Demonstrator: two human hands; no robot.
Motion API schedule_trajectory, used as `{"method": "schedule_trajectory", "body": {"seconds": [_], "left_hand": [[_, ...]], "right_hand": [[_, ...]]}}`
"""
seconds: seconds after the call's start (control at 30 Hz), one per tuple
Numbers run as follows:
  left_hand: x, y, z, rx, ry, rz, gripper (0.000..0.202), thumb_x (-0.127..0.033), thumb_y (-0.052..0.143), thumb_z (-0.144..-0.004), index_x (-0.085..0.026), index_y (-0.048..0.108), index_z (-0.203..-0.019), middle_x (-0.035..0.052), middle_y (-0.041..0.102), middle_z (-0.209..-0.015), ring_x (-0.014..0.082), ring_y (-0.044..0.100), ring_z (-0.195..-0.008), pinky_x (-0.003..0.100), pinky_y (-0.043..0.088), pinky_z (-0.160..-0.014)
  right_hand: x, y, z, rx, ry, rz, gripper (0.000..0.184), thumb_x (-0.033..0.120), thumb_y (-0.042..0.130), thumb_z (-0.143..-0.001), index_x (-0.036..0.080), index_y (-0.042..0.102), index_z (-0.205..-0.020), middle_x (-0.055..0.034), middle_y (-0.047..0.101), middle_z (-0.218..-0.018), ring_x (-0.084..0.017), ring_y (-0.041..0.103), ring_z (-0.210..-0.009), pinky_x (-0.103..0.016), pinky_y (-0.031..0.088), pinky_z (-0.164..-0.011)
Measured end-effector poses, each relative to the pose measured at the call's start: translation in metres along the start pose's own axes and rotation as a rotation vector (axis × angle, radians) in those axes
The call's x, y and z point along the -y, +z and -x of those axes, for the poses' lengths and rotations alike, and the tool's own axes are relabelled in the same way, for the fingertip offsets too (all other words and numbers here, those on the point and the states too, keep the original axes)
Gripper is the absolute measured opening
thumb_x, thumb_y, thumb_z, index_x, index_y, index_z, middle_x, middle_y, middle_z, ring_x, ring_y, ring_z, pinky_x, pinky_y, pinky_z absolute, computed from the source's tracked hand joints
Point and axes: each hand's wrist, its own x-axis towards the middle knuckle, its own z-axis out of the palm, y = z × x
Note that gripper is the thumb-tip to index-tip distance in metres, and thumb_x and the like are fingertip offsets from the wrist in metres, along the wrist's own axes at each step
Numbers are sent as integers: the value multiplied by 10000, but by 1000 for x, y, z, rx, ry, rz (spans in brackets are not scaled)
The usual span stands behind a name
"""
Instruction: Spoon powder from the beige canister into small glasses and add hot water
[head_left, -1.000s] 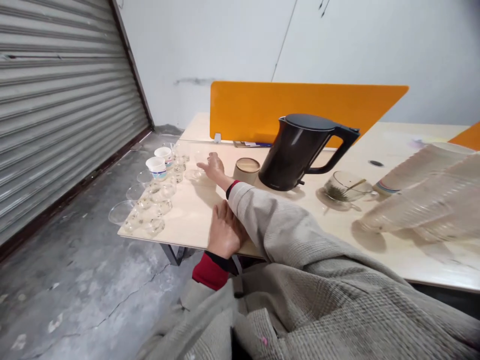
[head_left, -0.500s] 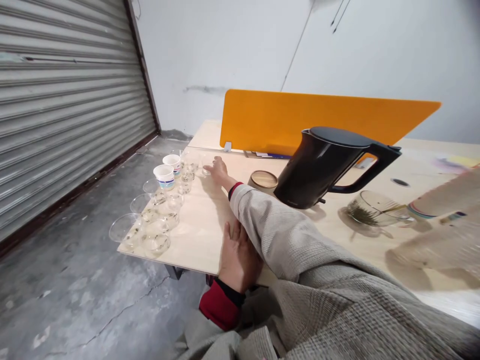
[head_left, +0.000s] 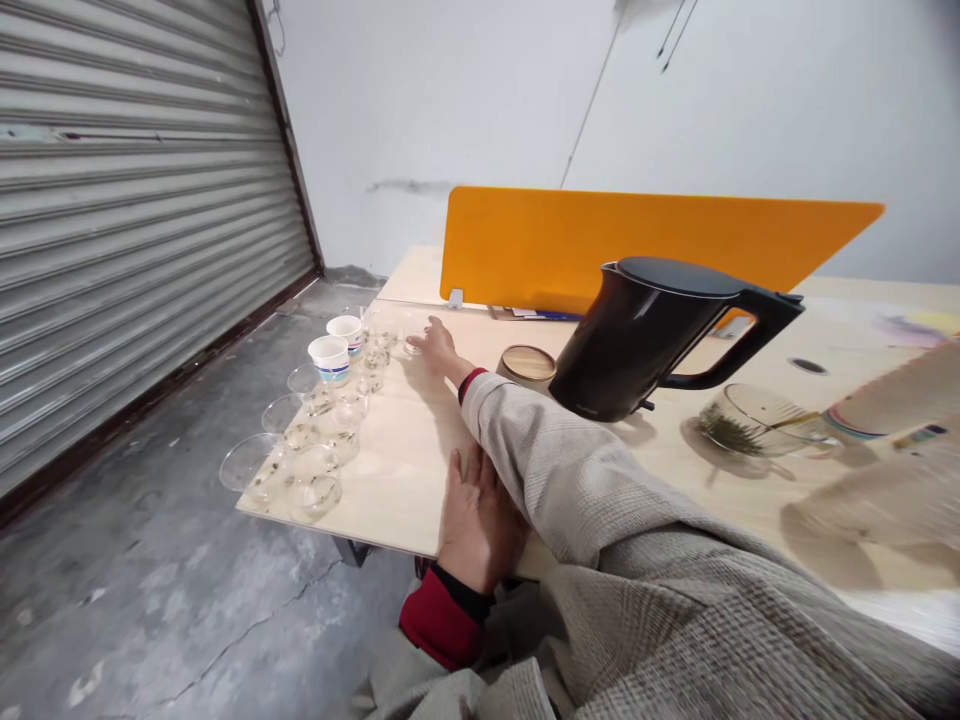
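Head view: what do the hands have hold of?

Nothing that I can see. The right hand (head_left: 436, 348) is open and stretched out, its fingers (head_left: 433, 328) just beside a small clear glass cup (head_left: 412, 343). Whether they touch it, I can't tell.

And the other one?

The left hand (head_left: 480, 530) is open too, fingers spread, lying on the pale wooden tabletop (head_left: 397, 470) near its front edge, just below the right arm's grey waffle-knit sleeve (head_left: 540, 470).

What stands around that cup?

More clear glass cups (head_left: 337, 440) holding tea leaves run in a line along the table's left edge, with two white paper cups (head_left: 328, 358) among them. Further right are a bamboo-lidded canister (head_left: 526, 365), a black electric kettle (head_left: 622, 340), a glass mug (head_left: 750, 420) with tea leaves on a saucer, and a blurred stack of cups (head_left: 900, 390).

And the room?

An orange desk divider (head_left: 600, 240) rises at the table's far side before a white wall (head_left: 450, 100). A grey roller shutter (head_left: 150, 200) runs down the left, above a cracked concrete floor (head_left: 187, 600).
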Motion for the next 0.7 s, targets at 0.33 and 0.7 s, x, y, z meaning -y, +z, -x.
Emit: {"method": "schedule_trajectory", "body": {"seconds": [0.33,0.7], "left_hand": [[-1,-3,0,23,-11,60,638,-317,526,-1000,-158,529,-1617,152,442,-1746,396,261,-1677,676,195,-1370],[4,7,0,-44,12,23,642,-342,539,-1018,-180,506,-1638,157,468,-1728,406,276,-1671,685,239,-1356]], "right_hand": [[3,-4,3,25,20,-9,784,345,769,-915,148,459,-1609,-201,656,-1523,-284,647,-1426,-335,517,-1124],[3,-7,5,34,25,4,910,336,756,-923,167,314,-1701,-191,633,-1559,-279,638,-1429,-364,520,-1151]]}}
